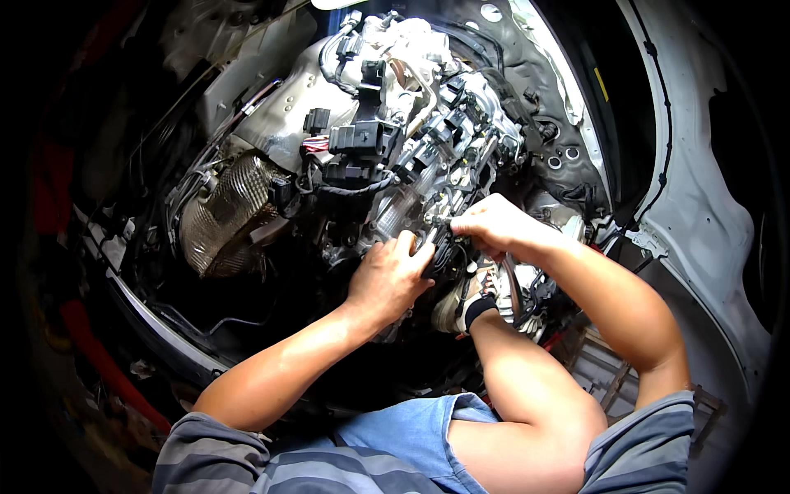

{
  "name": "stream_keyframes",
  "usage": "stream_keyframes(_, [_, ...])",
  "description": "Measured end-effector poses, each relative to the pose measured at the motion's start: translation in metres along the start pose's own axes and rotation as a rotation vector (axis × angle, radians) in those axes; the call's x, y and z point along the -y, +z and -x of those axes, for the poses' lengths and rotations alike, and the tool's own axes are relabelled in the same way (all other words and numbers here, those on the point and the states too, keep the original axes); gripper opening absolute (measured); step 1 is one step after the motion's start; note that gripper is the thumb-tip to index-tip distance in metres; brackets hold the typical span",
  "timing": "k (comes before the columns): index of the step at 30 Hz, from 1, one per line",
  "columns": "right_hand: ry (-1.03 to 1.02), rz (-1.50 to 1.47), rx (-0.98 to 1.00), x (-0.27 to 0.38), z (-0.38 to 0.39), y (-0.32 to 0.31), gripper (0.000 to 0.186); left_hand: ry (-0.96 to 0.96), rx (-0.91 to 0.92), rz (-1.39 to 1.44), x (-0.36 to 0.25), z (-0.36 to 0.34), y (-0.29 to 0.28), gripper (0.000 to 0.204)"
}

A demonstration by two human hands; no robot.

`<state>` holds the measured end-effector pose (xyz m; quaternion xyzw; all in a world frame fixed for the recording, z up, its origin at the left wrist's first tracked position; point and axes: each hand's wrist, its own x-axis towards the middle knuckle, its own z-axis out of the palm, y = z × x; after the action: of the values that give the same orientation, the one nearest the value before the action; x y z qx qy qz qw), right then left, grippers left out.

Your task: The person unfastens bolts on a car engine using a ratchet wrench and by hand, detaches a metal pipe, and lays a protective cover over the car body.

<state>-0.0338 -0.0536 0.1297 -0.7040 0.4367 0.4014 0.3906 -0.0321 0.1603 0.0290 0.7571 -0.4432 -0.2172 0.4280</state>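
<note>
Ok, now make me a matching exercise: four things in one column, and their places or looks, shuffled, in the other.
Things:
1. Left hand
2. Shorts
3. Shirt
4. Metal shield

Places or looks:
A. Grey, with stripes
B. Shiny, with a ribbed surface
C. At the engine, left of the right hand
D. Light blue

Right pairs: 1-C, 2-D, 3-A, 4-B

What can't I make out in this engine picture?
Head view:
Anything pinched by the right hand: too small, partly covered by it.
Whatever lies beneath the left hand: hidden by it.
The space below the ribbed metal shield: lost in darkness.
Striped shirt: cut off by the lower edge.
</note>
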Motion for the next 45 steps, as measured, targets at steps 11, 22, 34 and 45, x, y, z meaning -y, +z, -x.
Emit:
stream_keyframes(11, [-0.795,0.879,-0.440,0.002,0.038,0.004,0.019,0.055,-0.038,0.076,0.009,0.014,-0.016,0.089])
stream_keyframes(22, [-0.752,0.520,-0.008,-0.021,0.074,0.010,0.021,-0.114,-0.050,0.079,0.002,0.017,-0.010,0.075])
stream_keyframes(34, [-0.740,0.777,-0.119,-0.001,0.059,0.035,0.016,-0.001,-0.106,-0.055,-0.035,0.065,0.017,0.043])
stream_keyframes(45, [-0.667,1.137,-0.128,0.033,0.062,0.065,0.011,-0.185,0.098,0.177,-0.051,0.073,0.024,0.033])
